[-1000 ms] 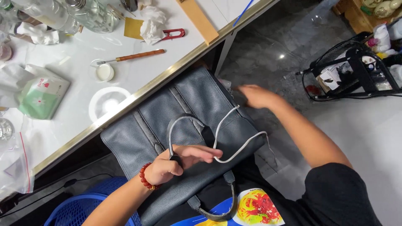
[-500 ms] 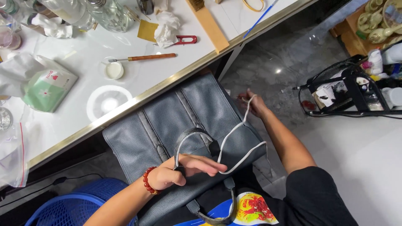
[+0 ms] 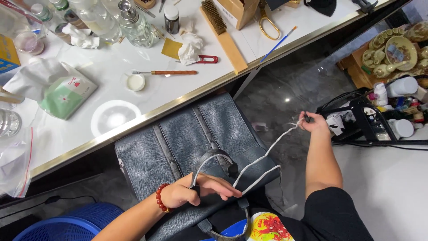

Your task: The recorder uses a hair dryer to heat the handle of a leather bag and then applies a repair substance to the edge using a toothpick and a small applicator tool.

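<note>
A dark blue-grey leather bag (image 3: pixel 187 138) lies on my lap below the table edge. My left hand (image 3: pixel 196 194), with a red bead bracelet at the wrist, rests on the bag's near side and pinches the base of its handle (image 3: pixel 214 156). A white cord (image 3: pixel 263 158) wraps the handle and runs up to the right. My right hand (image 3: pixel 312 122) is stretched out over the floor, shut on the cord's far end and holding it taut.
A white worktable with a brass edge (image 3: pixel 178 107) carries glass bottles (image 3: pixel 133 27), a wooden brush (image 3: pixel 223 33), scissors (image 3: pixel 267 22), a tissue pack (image 3: pixel 67 96) and a small spatula (image 3: pixel 169 72). A black cart (image 3: pixel 370 120) of bottles stands right. A blue basket (image 3: pixel 58 227) sits lower left.
My right hand has drawn the cord's end away from the bag, out to the right over the floor, so the cord is now taut. My left hand stays on the handle.
</note>
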